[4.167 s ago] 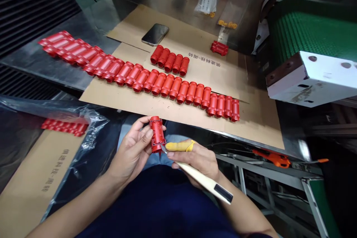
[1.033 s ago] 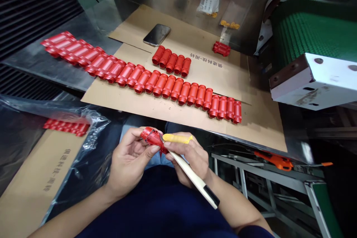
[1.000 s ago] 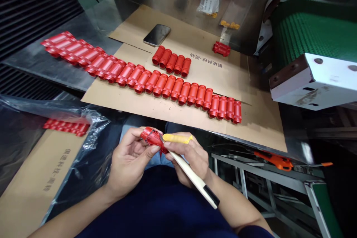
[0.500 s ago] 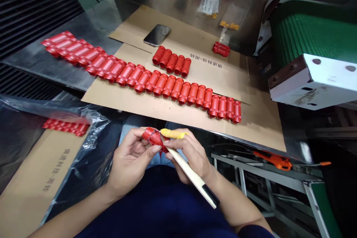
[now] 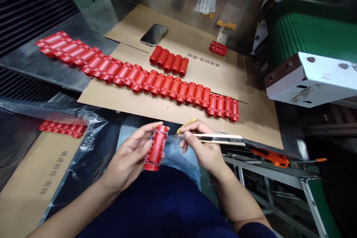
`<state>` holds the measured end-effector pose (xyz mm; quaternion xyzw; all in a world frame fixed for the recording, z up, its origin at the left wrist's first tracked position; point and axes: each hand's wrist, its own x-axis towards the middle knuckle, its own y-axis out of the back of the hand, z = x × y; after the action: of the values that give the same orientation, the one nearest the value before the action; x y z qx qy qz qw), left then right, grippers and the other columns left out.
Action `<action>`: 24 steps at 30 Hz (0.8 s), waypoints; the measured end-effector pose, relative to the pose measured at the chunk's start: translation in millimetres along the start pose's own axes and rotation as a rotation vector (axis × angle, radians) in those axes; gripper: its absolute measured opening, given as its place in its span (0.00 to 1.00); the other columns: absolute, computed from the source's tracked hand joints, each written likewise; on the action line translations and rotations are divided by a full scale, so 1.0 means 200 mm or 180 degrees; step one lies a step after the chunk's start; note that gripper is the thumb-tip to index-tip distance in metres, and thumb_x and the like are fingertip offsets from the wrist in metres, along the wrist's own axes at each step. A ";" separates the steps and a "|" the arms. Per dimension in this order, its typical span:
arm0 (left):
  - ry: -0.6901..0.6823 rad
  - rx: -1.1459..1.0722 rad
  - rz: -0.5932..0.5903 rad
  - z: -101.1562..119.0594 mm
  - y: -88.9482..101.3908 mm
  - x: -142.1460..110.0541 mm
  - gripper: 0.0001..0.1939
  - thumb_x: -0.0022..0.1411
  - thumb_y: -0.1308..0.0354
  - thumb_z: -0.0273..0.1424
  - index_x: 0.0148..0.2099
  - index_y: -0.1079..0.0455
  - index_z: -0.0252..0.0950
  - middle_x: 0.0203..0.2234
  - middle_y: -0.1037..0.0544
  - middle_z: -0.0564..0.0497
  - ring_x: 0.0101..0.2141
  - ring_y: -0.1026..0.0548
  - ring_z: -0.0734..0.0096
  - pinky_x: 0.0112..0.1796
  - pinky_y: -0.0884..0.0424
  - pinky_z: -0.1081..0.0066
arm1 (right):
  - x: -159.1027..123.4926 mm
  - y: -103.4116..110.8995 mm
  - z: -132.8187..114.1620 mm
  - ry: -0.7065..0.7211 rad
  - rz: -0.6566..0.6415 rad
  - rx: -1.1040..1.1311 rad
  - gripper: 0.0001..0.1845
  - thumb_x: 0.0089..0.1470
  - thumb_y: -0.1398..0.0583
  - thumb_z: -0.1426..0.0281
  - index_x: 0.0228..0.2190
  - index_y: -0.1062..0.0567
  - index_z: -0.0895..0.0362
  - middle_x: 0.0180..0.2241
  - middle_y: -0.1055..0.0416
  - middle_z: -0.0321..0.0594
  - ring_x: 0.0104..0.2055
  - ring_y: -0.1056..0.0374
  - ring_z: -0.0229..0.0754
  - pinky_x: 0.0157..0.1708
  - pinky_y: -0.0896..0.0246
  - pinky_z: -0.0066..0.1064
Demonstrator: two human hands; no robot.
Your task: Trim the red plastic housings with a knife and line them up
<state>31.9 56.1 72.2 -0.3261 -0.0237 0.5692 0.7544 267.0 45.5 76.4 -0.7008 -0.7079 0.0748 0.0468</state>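
Note:
My left hand (image 5: 125,156) is closed around a red tube-shaped part (image 5: 155,148), held upright and slightly tilted above my lap. A framed panel with pale outlines and small cut-outs faces up on it; its far side is hidden by my fingers. To its right, apart from it, my right hand (image 5: 202,145) pinches a slim cream-and-black knife-like tool (image 5: 223,139). Its handle points right, and its thin tip, blurred, points towards the red part. A yellow finger cover (image 5: 186,125) shows on a finger of that hand.
A long row of red tubes (image 5: 150,81) crosses the cardboard (image 5: 125,100). Behind it are a shorter row (image 5: 169,60), a phone (image 5: 154,35) and a single red part (image 5: 218,48). A green conveyor (image 5: 306,29) stands right; a plastic-lined box (image 5: 52,163) lies left.
My right hand has drawn away to the right, and the tool has swung nearly level. My left hand has turned the red part upright, its panel now in plain view.

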 end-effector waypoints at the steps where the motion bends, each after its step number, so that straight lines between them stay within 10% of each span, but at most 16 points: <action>1: 0.0164 -0.0020 -0.0031 0.01 0.01 0.00 0.22 0.71 0.25 0.38 0.65 0.14 0.44 0.53 0.11 0.38 0.34 0.13 0.63 0.37 0.14 0.68 | 0.01 -0.01 -0.01 -0.0298 -0.0055 -0.0023 0.18 0.69 0.28 0.53 0.44 0.17 0.55 0.27 0.21 0.33 0.21 0.27 0.34 0.21 0.28 0.24; 8: 0.0051 -0.0104 -0.0162 0.00 0.08 -0.02 0.41 0.62 0.25 0.61 0.65 0.13 0.37 0.67 0.18 0.30 0.45 0.12 0.50 0.43 0.12 0.62 | 0.03 -0.08 0.02 -0.1287 -0.0488 0.0345 0.27 0.58 0.23 0.46 0.34 0.21 0.56 0.22 0.25 0.30 0.16 0.32 0.33 0.14 0.36 0.22; 14: -0.0822 0.0373 0.0530 -0.03 0.03 0.00 0.17 0.63 0.18 0.28 0.53 0.13 0.44 0.50 0.10 0.45 0.51 0.11 0.56 0.55 0.15 0.64 | -0.07 -0.07 0.00 0.1183 0.0010 -0.1516 0.05 0.71 0.30 0.70 0.47 0.14 0.54 0.44 0.12 0.47 0.48 0.14 0.49 0.48 0.13 0.40; 16: -0.0818 0.0160 0.0540 -0.02 0.01 0.01 0.15 0.64 0.19 0.28 0.51 0.14 0.44 0.47 0.10 0.47 0.50 0.11 0.57 0.53 0.13 0.64 | -0.09 -0.06 -0.01 0.1797 -0.0018 -0.1723 0.17 0.71 0.32 0.76 0.58 0.16 0.53 0.55 0.13 0.50 0.57 0.15 0.51 0.56 0.13 0.43; 24: -0.0645 0.0031 0.0241 0.00 0.01 0.00 0.12 0.66 0.21 0.28 0.51 0.14 0.41 0.47 0.10 0.45 0.48 0.11 0.62 0.51 0.15 0.71 | -0.07 -0.08 0.05 0.2321 -0.0154 -0.1415 0.15 0.76 0.33 0.68 0.60 0.15 0.49 0.50 0.11 0.47 0.49 0.13 0.50 0.47 0.12 0.43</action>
<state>30.3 56.9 71.5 -0.2638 -0.0849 0.6274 0.7277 249.7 30.9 70.7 -0.6575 -0.6602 -0.3334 0.1437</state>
